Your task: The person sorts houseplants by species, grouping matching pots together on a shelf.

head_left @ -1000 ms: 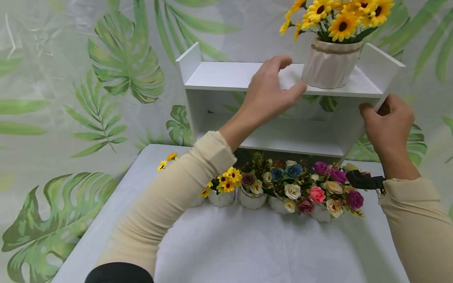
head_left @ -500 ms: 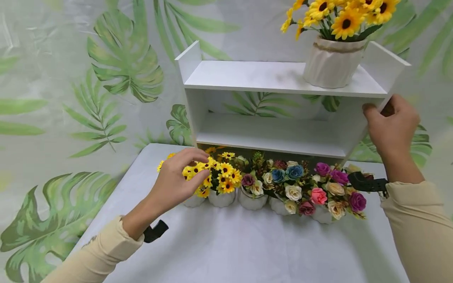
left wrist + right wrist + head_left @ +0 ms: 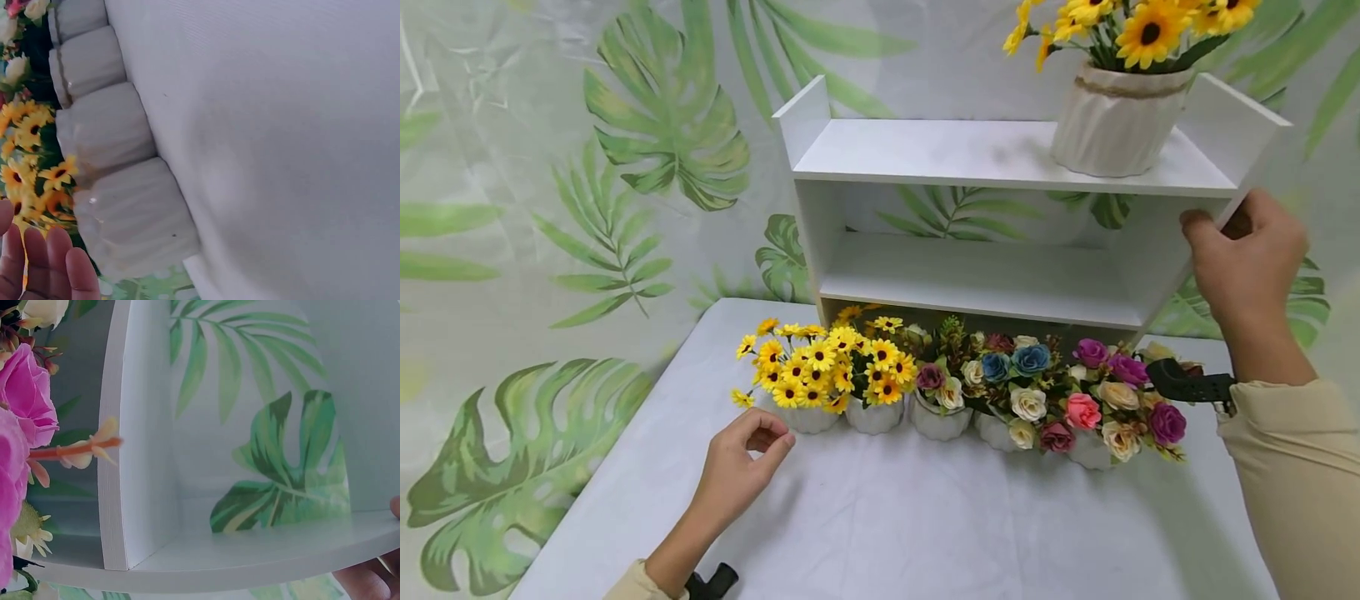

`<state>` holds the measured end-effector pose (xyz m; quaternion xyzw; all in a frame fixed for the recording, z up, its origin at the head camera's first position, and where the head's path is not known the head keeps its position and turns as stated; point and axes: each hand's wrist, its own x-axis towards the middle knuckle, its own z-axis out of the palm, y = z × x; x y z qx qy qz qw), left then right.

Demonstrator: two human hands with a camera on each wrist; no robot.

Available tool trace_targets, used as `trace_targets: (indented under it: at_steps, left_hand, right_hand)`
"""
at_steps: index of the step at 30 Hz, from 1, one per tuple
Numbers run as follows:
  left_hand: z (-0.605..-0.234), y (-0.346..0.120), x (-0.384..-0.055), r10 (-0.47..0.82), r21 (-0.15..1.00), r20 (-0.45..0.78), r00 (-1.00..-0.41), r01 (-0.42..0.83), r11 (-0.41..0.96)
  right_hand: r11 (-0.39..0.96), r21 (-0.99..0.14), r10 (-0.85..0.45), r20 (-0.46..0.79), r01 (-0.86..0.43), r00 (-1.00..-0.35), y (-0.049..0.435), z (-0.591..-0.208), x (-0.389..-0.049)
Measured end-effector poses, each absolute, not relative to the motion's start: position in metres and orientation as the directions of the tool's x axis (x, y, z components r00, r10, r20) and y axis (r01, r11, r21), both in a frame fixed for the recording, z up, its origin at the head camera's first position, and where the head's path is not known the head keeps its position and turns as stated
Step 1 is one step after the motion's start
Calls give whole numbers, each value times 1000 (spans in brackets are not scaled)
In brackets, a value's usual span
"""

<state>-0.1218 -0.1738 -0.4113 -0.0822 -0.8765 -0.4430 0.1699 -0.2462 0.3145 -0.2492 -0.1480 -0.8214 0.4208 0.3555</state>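
White board is pinched in the right hand (image 3: 1251, 271): thumb (image 3: 396, 507) on the inner face of the shelf's (image 3: 940, 150) right panel (image 3: 1157, 242), fingers (image 3: 365, 584) round the outer. From my distant seat I take that grip, high on the panel, as a brace to steady the frame. The left hand (image 3: 737, 462) holds nothing; its fingers (image 3: 37, 262) bend loosely close by the leftmost pot (image 3: 808, 419) and its yellow flowers (image 3: 808, 367). Whether they touch the petals, I cannot tell. On the right arm a beige sleeve (image 3: 1285, 450) is folded back behind a black mount (image 3: 1191, 385), presumably to leave the wrist camera a free view.

Past the hands, five pots (image 3: 940, 422) show in a row on a white cloth (image 3: 910, 517), yellow flowers in the two at left, roses (image 3: 1082, 411) in the three at right. They stand in front of the shelf, where I judge both arms reach them easily. The shelf's feet are hidden behind the blooms. On its top tier, toward the right end, one white pot (image 3: 1123, 125) stands upright, its flowers cut off by the edge of my head view; I suspect its weight is why that end is the one held. Behind, a wall (image 3: 670, 125) printed with green leaves shows through the shelf's open back.
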Motion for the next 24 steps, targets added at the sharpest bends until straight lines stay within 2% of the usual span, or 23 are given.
trace_targets:
  at_steps: [3,10,16,24]
  left_hand:
    - [-415,-176,-124,-39,762,303,-952,218,610]
    - [-418,-179,-135,-119,790,62,-991,-24,613]
    - [-415,-181,-152,-112,799,-170,-979,-203,566]
    - [-418,-180,-174,-121,850,-237,-964,-266,455]
  right_hand:
    - [604,-796,543,454,-48,-706,315,-248,-245]
    - [613,-788,530,466,-60,-709,314,-247,-243]
    - [613,-788,535,470,-60,-702,315,-247,-243]
    - [616,-785,527,474,-67,-706,315,-247,-243]
